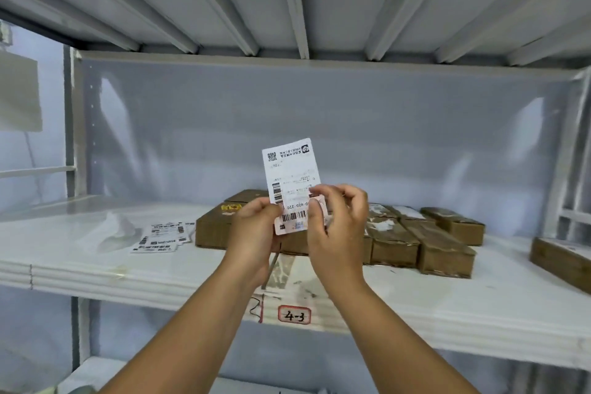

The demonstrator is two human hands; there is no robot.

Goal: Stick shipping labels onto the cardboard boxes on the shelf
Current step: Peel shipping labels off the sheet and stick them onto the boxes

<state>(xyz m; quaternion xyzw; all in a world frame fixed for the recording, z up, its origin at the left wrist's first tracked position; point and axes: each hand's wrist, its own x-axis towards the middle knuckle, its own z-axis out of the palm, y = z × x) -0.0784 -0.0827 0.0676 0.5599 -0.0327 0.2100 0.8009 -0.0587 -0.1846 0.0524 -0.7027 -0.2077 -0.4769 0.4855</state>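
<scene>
Shipping label (pixel 289 169): white, printed with black barcodes, a black QR code and black text; the lower edge shows pink. Cardboard boxes (pixel 444 249): brown, several with white patches on top. Large box (pixel 217 230): brown with a yellow mark. Loose labels (pixel 163 235): white with black barcodes. Shelf (pixel 80 253): white. Front-edge tag (pixel 294 314): red outline, black handwritten "4-3".

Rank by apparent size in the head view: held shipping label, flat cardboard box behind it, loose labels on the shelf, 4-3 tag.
1. flat cardboard box, partly hidden
2. held shipping label, enlarged by nearness to the camera
3. loose labels
4. 4-3 tag
</scene>
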